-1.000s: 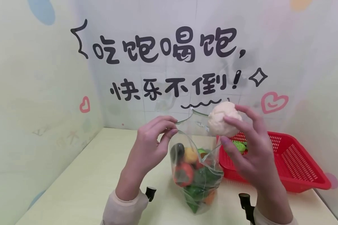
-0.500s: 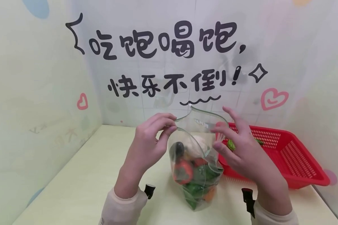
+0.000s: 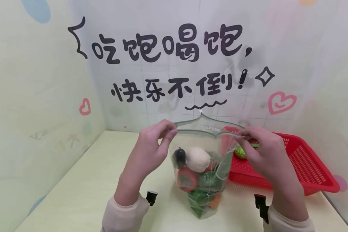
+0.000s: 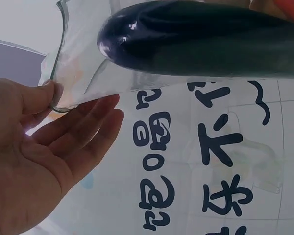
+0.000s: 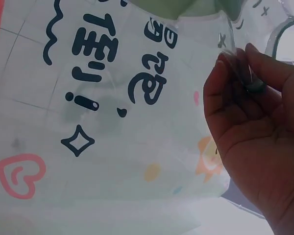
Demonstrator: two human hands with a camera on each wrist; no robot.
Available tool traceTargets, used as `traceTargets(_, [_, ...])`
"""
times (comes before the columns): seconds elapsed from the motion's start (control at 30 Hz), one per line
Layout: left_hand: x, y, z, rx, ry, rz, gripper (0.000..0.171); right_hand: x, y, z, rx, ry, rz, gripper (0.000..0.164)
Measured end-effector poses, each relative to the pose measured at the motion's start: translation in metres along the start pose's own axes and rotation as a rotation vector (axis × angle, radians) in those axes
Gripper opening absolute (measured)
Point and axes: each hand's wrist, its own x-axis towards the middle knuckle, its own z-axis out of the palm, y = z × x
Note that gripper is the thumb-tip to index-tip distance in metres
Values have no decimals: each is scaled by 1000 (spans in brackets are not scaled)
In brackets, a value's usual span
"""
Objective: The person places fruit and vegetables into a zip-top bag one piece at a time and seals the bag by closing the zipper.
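Note:
A clear plastic zip bag [image 3: 203,143] stands upright on the table, its green-edged mouth spread wide. My left hand [image 3: 152,148] pinches the left end of its rim between thumb and fingers. At the right end, my right hand [image 3: 262,149] pinches the rim in the same way. Inside the bag lie a white, rounded, lumpy vegetable [image 3: 198,159], a dark purple eggplant [image 3: 179,157], a red ring-shaped piece [image 3: 187,179] and several green vegetables [image 3: 210,178]. Close up, the left wrist view shows the eggplant [image 4: 186,39] against the plastic.
A red perforated basket [image 3: 307,164] stands right of the bag, partly behind my right hand. Inside it lies a bright green vegetable [image 3: 240,152]. Printed walls close off the back and both sides of the pale yellow table [image 3: 84,187].
My right hand has let go of the white vegetable, which dropped into the bag, and has then gripped the right rim. The mouth now stretches wider. My left hand keeps its pinch.

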Motion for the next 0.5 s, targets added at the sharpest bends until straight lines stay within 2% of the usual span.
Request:
traceTargets(0.1, [0, 0, 0, 3, 29, -28, 3, 0, -1, 1, 48, 47, 6, 32])
traceTargets(0.2, [2, 0, 3, -31, 96, -13, 4, 0, -1, 3, 90, 49, 48, 40])
traceTargets(0.3, [3, 1, 7, -74, 119, 9, 4, -1, -1, 2, 93, -13, 123, 50])
traceTargets(0.4, [3, 2, 8, -95, 97, 23, 4, 0, -2, -3, 93, -87, 200, 65])
traceTargets(0.5, [4, 4, 6, -94, 80, 34, 3, 0, -4, -8, 85, -118, 246, 73])
